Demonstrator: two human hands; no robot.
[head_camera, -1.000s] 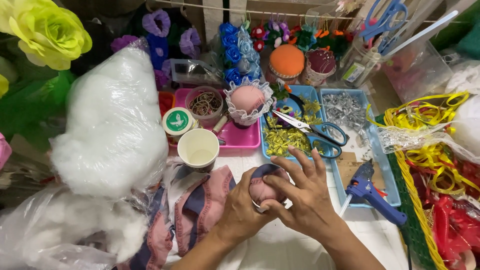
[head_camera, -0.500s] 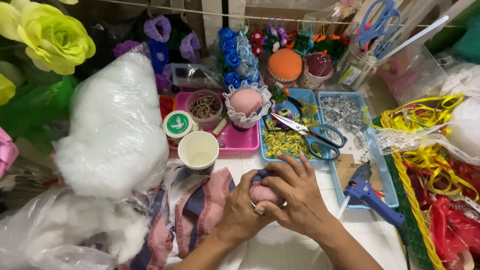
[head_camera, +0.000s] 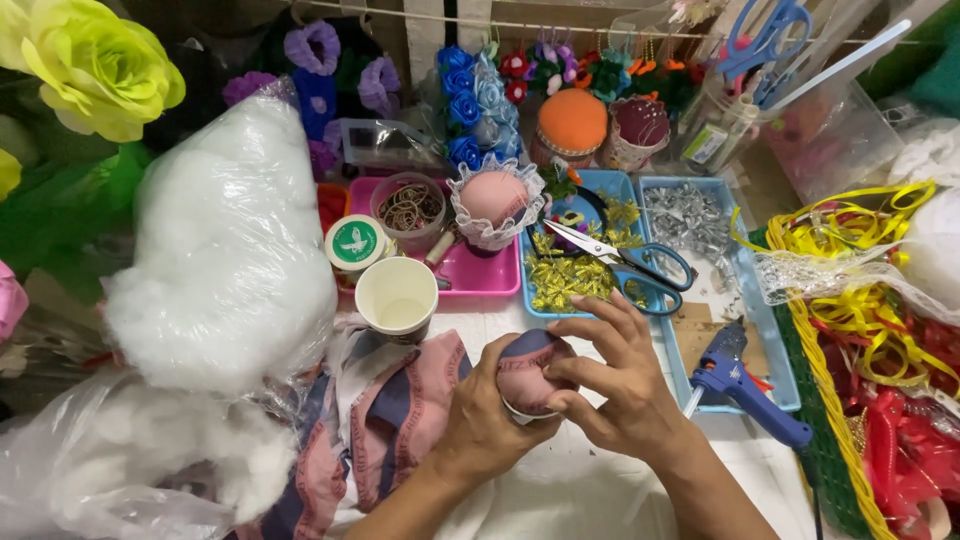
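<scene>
Both hands, my left hand (head_camera: 487, 425) and right hand (head_camera: 615, 385), clasp the fabric-covered ball (head_camera: 530, 372) in its small cup; fabric looks stretched on, trimming seemingly remains, unlike the finished lace-edged pincushion (head_camera: 492, 200).

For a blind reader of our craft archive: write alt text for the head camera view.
Two bare hands, left hand and right hand, press pink-and-navy fabric over a small round stuffed ball above a white table. Around them lie a white paper cup, a bag of white stuffing, teal-handled scissors and a blue glue gun.
</scene>
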